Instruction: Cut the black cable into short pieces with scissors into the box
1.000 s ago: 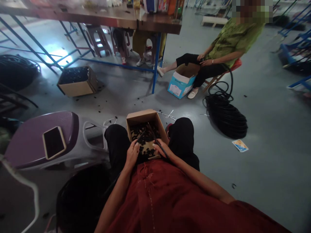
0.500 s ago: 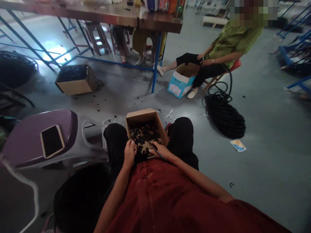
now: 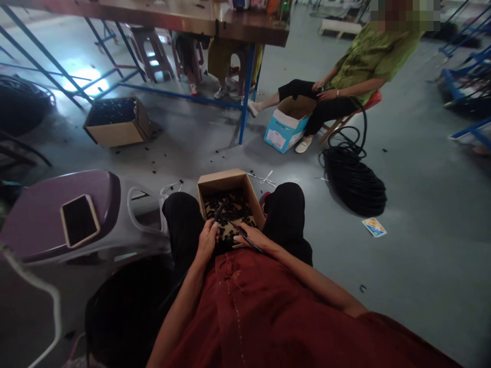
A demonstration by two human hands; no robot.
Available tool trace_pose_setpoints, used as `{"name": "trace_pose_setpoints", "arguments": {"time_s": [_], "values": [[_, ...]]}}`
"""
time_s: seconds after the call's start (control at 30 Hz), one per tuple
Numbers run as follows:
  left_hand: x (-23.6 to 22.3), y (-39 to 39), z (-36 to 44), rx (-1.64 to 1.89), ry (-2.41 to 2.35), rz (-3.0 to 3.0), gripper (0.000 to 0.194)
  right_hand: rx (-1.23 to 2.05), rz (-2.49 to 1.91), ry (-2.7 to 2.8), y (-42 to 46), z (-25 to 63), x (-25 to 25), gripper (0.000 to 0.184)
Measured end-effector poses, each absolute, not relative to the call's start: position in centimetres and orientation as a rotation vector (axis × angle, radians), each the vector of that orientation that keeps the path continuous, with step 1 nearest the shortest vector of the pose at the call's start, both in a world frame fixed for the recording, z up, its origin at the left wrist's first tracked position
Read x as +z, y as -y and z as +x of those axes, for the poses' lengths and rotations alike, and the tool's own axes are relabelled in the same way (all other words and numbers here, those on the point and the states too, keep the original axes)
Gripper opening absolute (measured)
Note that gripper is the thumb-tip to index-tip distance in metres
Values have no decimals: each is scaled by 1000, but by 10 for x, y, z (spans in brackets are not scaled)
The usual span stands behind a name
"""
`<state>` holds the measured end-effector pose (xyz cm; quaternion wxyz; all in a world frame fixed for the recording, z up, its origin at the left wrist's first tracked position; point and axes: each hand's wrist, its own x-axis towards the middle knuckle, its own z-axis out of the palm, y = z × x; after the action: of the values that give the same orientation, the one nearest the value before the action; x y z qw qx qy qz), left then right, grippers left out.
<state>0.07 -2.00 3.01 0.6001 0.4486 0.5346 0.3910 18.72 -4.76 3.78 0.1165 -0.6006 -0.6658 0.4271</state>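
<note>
Lower centre of frame: open cardboard box (image 3: 220, 183) resting across black-trousered thighs (image 3: 182, 214), heaped with small black pieces (image 3: 226, 207). Right hand (image 3: 255, 239) closed around slender black tool (image 3: 245, 232), tip angled over heap. Left hand (image 3: 207, 241) curled, apparently pinching dark strip (image 3: 218, 212); exact grip hidden behind fingers. Advisable: tool tip low, box steady on thighs, so as to keep pieces within box walls.
</note>
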Motion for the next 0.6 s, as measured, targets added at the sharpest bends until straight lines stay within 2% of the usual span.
{"name": "trace_pose_setpoints", "arguments": {"time_s": [0.1, 0.33, 0.6], "values": [[26, 20, 0, 813, -1225, 1125, 34, 1255, -1754, 1946, 49, 189, 34, 43], [25, 24, -3, 835, -1203, 1118, 34, 1294, -1772, 1920, 52, 187, 32, 51], [24, 24, -1, 843, -1217, 1022, 48, 1285, -1788, 1978, 51, 189, 32, 55]]}}
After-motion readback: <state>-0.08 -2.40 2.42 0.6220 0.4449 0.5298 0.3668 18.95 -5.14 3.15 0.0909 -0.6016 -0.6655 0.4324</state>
